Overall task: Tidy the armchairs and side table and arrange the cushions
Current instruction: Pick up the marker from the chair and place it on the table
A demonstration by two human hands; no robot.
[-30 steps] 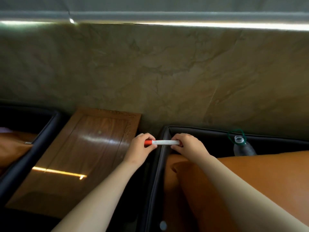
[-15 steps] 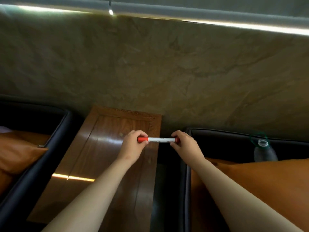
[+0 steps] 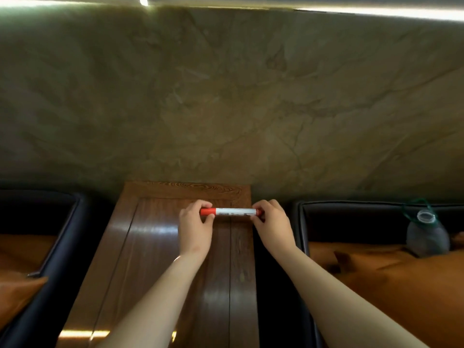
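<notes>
Marker (image 3: pixel 232 211), gripped at its red cap by the left hand (image 3: pixel 194 227) and at its other end by the right hand (image 3: pixel 272 224), has shifted from over the right armchair (image 3: pixel 351 222) to over the bench (image 3: pixel 140 247), likely for set-down there.

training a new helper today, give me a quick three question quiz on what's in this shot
1. True or false: the marker is held by the left hand alone.
2. Which surface lies mostly below the marker? A) the wooden side table B) a carpet C) a glass desk
3. Fill in: the clear bottle sits in the ___ armchair.

Key: 1 false, since the right hand has its grip on the other end. 2 A. 3 right.
</notes>
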